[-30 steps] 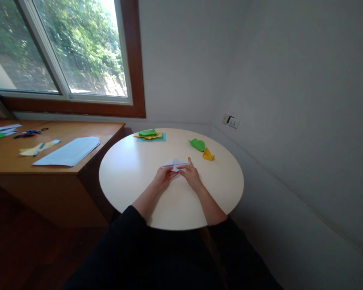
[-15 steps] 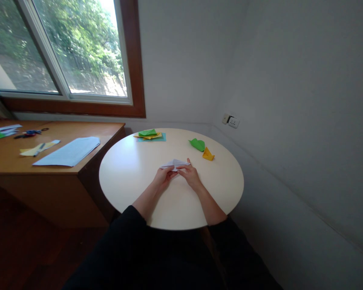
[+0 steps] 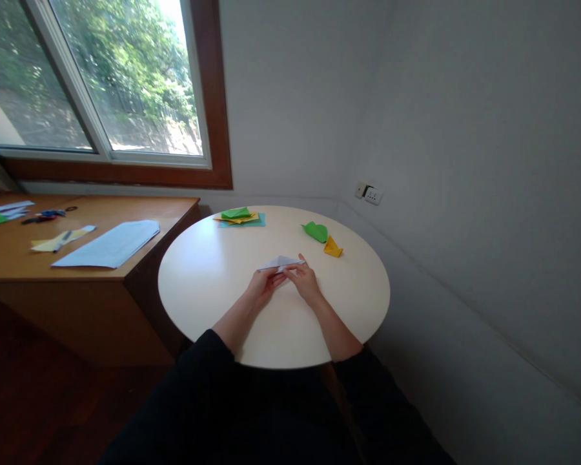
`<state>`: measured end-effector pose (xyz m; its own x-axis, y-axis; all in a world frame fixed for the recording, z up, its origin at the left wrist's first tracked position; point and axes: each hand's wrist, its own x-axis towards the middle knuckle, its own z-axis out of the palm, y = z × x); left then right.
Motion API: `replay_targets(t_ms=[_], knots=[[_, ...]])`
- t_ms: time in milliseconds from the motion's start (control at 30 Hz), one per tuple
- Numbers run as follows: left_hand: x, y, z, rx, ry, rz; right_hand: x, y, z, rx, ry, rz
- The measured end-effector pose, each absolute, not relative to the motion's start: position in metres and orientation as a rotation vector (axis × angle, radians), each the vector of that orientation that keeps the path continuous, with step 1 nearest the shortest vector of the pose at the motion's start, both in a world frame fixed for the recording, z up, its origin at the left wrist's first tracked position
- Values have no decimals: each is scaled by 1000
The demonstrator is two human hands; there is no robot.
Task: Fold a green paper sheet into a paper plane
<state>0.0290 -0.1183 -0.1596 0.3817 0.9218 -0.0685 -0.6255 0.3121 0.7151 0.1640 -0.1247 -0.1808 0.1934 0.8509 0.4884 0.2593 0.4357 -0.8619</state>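
Note:
A folded white paper (image 3: 279, 262) lies near the middle of a round cream table (image 3: 208, 278). My left hand (image 3: 262, 285) pinches its near left part. My right hand (image 3: 304, 282) presses on its near right part, with a finger stretched along the edge. Both hands rest on the tabletop, close together, and hide the paper's near side.
A green folded shape (image 3: 316, 231) and a yellow one (image 3: 332, 247) lie beyond my right hand. A stack of coloured sheets (image 3: 241, 217) sits at the table's far edge. A wooden desk (image 3: 77, 258) on the left carries papers, scissors and pens. Walls stand close on the right.
My right hand's fingers have drawn back slightly along the white paper's edge. The paper and my left hand have barely shifted.

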Motion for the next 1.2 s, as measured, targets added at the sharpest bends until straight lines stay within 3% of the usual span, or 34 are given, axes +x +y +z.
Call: replay_targets(t_ms=[1200], knots=[[30,-121,-164,742,559,1143,159,-128,-177,-1042,-1187,799]])
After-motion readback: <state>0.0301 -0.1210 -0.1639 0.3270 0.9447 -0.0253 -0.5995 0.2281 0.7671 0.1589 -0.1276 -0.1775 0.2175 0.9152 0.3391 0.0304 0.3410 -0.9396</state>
